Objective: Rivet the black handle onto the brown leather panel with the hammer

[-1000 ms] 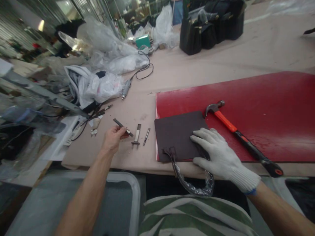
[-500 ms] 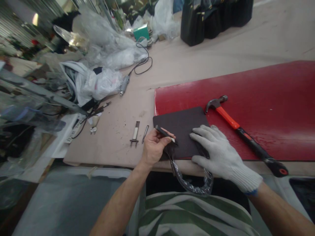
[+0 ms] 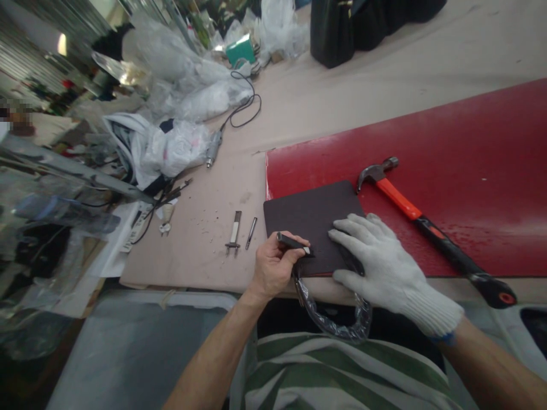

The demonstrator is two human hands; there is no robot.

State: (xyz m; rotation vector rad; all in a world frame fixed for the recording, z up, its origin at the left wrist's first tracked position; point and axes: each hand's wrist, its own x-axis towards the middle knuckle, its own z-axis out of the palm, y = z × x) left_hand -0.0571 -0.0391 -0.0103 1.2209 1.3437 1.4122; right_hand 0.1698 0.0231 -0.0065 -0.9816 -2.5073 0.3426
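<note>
Our left hand point(image 3: 276, 265) pinches a dark metal tool point(image 3: 291, 243) at the brown panel point(image 3: 314, 213), beside its wrapped handle point(image 3: 335, 329). Our gloved right hand point(image 3: 378, 265) lies spread across the panel's right side.

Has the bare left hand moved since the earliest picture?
Yes: the left hand moved rightward, from left of the two-pronged metal tool to the dark brown rectangular panel.
</note>
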